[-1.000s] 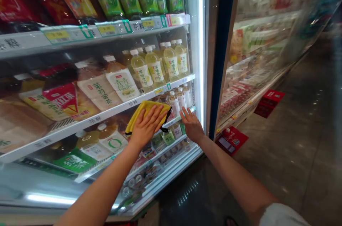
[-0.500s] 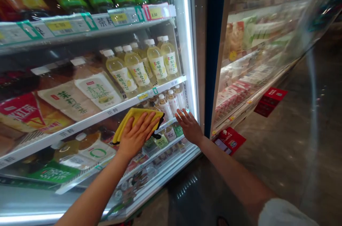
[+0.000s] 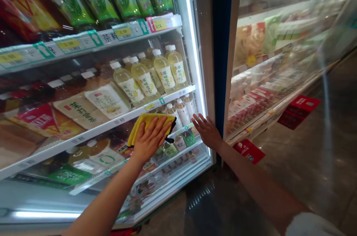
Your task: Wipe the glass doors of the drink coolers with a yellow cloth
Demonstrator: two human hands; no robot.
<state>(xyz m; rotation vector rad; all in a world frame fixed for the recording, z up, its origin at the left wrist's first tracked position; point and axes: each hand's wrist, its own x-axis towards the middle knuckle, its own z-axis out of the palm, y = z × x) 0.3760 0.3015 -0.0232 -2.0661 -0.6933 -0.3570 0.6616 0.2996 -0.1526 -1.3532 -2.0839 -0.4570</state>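
My left hand lies flat, fingers spread, on a folded yellow cloth with a dark edge, pressing it to the glass door of a lit drinks cooler. Right of it, my right hand has its fingers spread against the glass near the bright door edge and holds nothing. Behind the glass, pale yellow bottles stand on a shelf above the hands. Small white-labelled bottles show between the two hands.
Green-labelled bottles fill the top shelf. A dark blue panel divides this cooler from a second case with packaged goods at the right. Red cards jut from that case's lower edge over the floor.
Both hands and the cloth appear slightly farther right in the view, which has itself shifted. The cloth remains under my left hand.
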